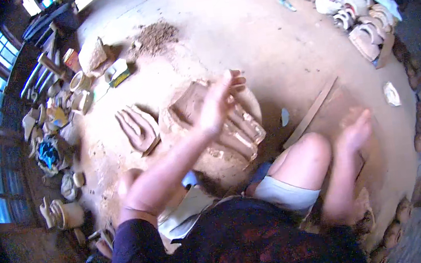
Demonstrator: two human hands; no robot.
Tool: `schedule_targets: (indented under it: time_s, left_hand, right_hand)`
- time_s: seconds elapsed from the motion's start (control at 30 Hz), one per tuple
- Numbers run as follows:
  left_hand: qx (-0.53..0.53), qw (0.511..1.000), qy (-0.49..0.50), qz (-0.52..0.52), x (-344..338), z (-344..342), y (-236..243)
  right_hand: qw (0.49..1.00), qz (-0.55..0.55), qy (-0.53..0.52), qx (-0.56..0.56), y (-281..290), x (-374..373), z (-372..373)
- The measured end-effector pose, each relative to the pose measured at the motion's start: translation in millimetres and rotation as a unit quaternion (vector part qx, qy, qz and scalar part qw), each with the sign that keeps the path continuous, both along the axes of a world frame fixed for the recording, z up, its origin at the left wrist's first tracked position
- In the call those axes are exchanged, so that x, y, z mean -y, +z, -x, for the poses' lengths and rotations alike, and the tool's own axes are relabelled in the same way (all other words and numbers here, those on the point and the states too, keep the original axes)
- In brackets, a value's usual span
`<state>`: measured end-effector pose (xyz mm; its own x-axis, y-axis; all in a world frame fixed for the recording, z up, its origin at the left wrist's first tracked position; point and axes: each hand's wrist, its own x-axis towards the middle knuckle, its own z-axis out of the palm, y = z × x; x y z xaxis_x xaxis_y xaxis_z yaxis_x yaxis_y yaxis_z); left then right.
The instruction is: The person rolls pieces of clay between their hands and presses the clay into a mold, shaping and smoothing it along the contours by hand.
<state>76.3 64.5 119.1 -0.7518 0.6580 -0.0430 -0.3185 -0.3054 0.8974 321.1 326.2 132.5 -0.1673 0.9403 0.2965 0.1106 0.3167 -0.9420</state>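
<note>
My left hand (223, 94) reaches over a clay-coloured block with long grooves (241, 130), fingers loosely extended and nothing seen in them. Whether the palm touches the block cannot be told. The block rests on a round, dusty base (171, 128) between my legs, and my forearm hides part of both. Left of it, on the floor, lies a separate grooved clay piece (140, 129) with a rounded outline. My right hand (355, 128) is raised beside my right knee, smeared by motion. I see nothing held in it, but its fingers are unclear.
A long flat strip (314, 109) lies beyond my right knee. Crumbled clay (155, 38) is heaped on the floor ahead. Pots, a yellow-green box (119, 73) and clutter line the left side. Several curved pale pieces (364, 25) are stacked at the far right.
</note>
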Motion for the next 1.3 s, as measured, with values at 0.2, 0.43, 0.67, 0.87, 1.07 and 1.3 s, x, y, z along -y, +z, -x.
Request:
schedule_targets:
  time_s: [0.2, 0.43, 0.67, 0.87, 1.07, 1.3]
  left_hand:
    - [0.060, 0.992, -0.094, -0.053, -0.3, -30.8, 19.7]
    - [-0.175, 0.977, -0.008, -0.121, 22.8, -53.5, -2.9]
    - [-0.075, 0.993, 0.011, -0.094, 54.1, -34.1, 19.4]
    - [-0.199, 0.976, 0.046, -0.076, 63.0, -49.7, 25.8]
    - [-0.304, 0.946, 0.053, -0.104, 74.6, -51.5, 18.9]
    - [-0.191, 0.970, 0.065, -0.134, 80.4, -35.4, -5.0]
  right_hand:
    - [0.817, -0.382, 0.407, 0.142, 20.7, 159.0, 74.5]
    - [0.797, -0.297, 0.525, -0.037, 33.9, 214.5, 113.4]
    - [0.823, -0.117, 0.554, -0.046, 7.3, 242.8, 137.8]
    - [0.818, 0.082, 0.564, -0.080, -15.7, 228.6, 173.9]
    - [0.772, 0.157, 0.597, -0.150, 8.0, 252.5, 177.1]
    - [0.763, 0.201, 0.589, -0.174, 5.4, 266.4, 191.3]
